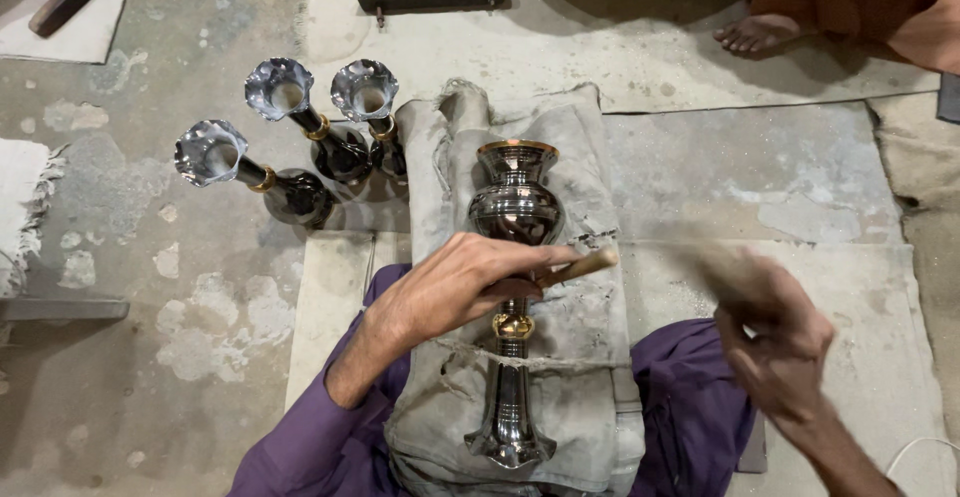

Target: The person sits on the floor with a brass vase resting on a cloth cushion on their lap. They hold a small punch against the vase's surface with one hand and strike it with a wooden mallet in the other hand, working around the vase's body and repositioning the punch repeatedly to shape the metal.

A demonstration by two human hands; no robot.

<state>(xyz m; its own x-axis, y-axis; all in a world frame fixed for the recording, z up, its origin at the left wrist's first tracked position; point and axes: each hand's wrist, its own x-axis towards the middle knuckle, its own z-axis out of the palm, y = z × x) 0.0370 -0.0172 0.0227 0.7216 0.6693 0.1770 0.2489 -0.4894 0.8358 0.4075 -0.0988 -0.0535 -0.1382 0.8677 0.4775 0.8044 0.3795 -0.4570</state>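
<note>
- We've got a tall polished metal vase (514,257) lying lengthwise on a grey cloth (580,337) draped over the person's lap, flared mouth pointing away from us, foot toward the bottom edge of the view.
- The vase is dark and shiny with a gold band at the rim and a gold knob on the stem. We can't see down into it from this angle.
- Left hand (460,282) rests across the middle of the vase and pinches a thin wooden stick (580,265) that pokes out to the right over the cloth.
- Right hand (775,342) is off to the right of the lap, well apart from the vase. It's motion-blurred and looks curled around something dark, but we can't tell what it is or how tight the grip is.
- On the concrete floor (150,257) up left stand 3 more vases (300,137) of the same kind, close together with ruffled silver mouths. The 2 rear mouths look pale inside, nothing in them that we can make out.
- Top right there's another person's bare foot (755,35) on a mat, next to orange cloth.
</note>
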